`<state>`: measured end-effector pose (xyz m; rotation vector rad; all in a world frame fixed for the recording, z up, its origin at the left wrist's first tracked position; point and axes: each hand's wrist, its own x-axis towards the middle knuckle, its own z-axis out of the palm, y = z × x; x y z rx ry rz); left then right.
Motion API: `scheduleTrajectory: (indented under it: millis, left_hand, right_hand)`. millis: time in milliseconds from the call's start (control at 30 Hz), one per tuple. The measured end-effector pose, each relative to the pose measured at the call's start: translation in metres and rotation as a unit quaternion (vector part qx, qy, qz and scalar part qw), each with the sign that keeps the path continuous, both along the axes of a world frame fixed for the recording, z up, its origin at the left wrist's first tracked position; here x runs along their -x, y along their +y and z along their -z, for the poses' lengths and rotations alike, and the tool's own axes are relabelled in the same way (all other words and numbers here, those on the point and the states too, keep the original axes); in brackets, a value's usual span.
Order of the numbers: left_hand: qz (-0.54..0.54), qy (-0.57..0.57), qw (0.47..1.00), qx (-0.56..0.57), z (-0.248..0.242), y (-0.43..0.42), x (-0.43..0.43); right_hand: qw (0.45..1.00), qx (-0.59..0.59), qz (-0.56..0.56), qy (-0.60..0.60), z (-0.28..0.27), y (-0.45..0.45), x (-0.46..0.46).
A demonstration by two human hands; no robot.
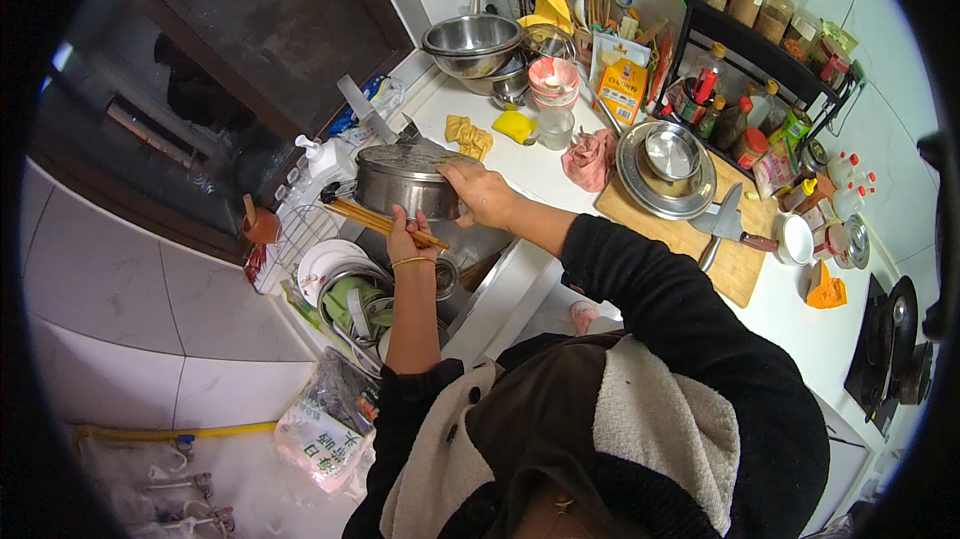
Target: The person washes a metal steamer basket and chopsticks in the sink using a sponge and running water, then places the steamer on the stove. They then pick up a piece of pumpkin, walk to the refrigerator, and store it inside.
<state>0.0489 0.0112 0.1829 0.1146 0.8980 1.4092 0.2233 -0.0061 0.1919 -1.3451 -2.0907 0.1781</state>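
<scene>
Over the sink, both my hands are at a stainless steel pot (401, 190) held tilted on its side. My right hand (480, 194) grips the pot at its right edge. Below it, my left hand (410, 235) holds a bundle of wooden chopsticks (367, 218), its fingertips against the pot's wall. Plates and bowls, among them a white plate (319, 265), are stacked in the rack at the lower left. Behind the pot, a yellow cloth (469, 137) lies on the counter near a yellow sponge (514, 126).
A white pump bottle (327, 159) and a faucet (365, 110) stand close behind the pot. To the right, a wooden cutting board (739, 269) bears metal bowls and a cleaver (727, 220). Steel basins (472, 40) and red-patterned bowls (553, 81) stand at the back.
</scene>
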Motion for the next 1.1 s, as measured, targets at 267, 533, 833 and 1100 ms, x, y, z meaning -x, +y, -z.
scheduleTrajectory:
  millis: [267, 533, 833, 1100]
  left_hand:
    - [0.026, 0.004, 0.999, -0.028, 0.002, 0.002, -0.004]
    - [0.119, 0.077, 0.990, -0.019, 0.006, -0.010, -0.013]
    - [0.260, 0.413, 0.869, -0.082, 0.000, -0.051, 0.001]
    - [0.274, 0.759, 0.539, -0.240, -0.010, -0.038, 0.006]
  right_hand:
    - [0.996, 0.048, 0.020, 0.074, 0.015, 0.000, -0.001]
    - [0.976, 0.113, 0.102, 0.153, 0.035, -0.006, -0.017]
    - [0.795, 0.305, 0.213, 0.478, 0.047, -0.005, -0.064]
    - [0.698, 0.386, 0.152, 0.584, 0.021, -0.046, -0.090]
